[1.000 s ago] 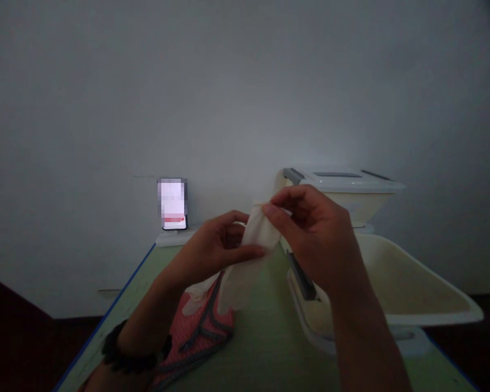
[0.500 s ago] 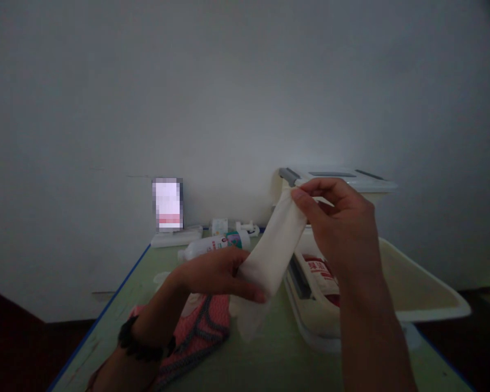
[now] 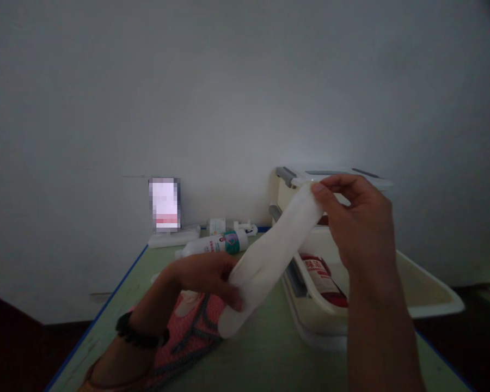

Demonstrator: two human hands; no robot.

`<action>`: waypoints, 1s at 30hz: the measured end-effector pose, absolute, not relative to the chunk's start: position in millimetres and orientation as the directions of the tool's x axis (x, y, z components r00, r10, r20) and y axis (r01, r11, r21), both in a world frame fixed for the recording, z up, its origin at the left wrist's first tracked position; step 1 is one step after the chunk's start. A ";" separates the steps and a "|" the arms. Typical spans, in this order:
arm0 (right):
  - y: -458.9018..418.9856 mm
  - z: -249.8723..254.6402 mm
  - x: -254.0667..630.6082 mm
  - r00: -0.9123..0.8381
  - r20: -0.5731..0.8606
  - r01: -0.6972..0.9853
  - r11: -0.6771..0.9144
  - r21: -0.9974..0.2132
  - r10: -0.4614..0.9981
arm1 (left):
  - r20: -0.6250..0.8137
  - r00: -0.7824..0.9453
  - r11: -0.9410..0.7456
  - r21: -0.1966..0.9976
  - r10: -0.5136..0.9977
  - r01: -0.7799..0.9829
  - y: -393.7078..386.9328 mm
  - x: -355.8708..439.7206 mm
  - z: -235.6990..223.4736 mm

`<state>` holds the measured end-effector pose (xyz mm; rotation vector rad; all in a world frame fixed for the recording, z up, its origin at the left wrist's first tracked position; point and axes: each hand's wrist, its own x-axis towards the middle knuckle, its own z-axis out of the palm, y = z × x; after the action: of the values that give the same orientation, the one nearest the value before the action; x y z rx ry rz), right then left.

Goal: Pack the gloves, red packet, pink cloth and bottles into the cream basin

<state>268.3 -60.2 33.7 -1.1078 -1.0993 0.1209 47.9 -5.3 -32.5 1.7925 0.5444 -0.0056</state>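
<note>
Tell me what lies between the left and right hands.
In the head view, a white sock extends between the left hand and the right hand.

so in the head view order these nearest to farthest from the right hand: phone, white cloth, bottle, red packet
1. White cloth, held in the right hand
2. Red packet, in the bin below
3. Bottle, lying further left
4. Phone, farthest left

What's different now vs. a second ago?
Right hand moved right and slightly up; left hand moved lower. The white cloth between them now stretches out longer. The bottle and red-and-white packet came into view. Neither hand let go. Unchanged: phone, pink knitted piece, open bin.
</note>
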 end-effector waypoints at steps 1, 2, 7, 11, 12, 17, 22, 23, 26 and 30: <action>-60.4 33.7 268.0 0.504 0.646 0.410 0.500 -0.763 0.573 | -0.278 0.897 -0.157 0.925 0.343 0.346 -4.5 48.8 -35.3; -60.6 33.7 267.3 0.503 0.643 0.400 0.504 -0.766 0.577 | -0.279 0.898 -0.142 0.929 0.341 0.343 -3.5 49.9 -37.9; -62.2 33.7 255.0 0.450 0.627 0.364 0.510 -0.779 0.636 | -0.332 0.769 -0.342 0.750 0.547 0.567 4.3 53.1 -47.0; -62.7 33.4 240.2 0.384 0.618 0.353 0.509 -0.785 0.686 | -0.316 0.705 -0.393 0.653 0.635 0.647 8.0 52.1 -48.2; -62.5 33.5 237.6 0.374 0.614 0.345 0.511 -0.788 0.695 | -0.312 0.706 -0.404 0.645 0.635 0.649 7.7 52.2 -47.6; -62.0 34.5 234.4 0.398 0.599 0.252 0.545 -0.799 0.695 | -0.277 0.755 -0.426 0.687 0.595 0.588 3.7 57.1 -46.0; -62.1 34.9 236.3 0.422 0.600 0.225 0.563 -0.795 0.679 | -0.272 0.801 -0.363 0.782 0.534 0.507 4.4 60.7 -51.5; -62.0 34.7 236.3 0.421 0.600 0.226 0.562 -0.795 0.680 | -0.265 0.834 -0.342 0.820 0.484 0.459 4.5 61.0 -52.1; -61.2 34.1 235.8 0.419 0.604 0.232 0.563 -0.793 0.677 | -0.231 0.905 -0.258 0.907 0.357 0.334 3.4 61.5 -51.4; -60.5 33.9 237.3 0.427 0.618 0.241 0.576 -0.781 0.660 | -0.175 0.931 -0.185 0.952 0.321 0.243 2.7 61.4 -52.6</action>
<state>237.3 -60.5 33.9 -0.9652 -1.1377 0.3203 61.4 2.7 -52.6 1.7750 0.4235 0.0736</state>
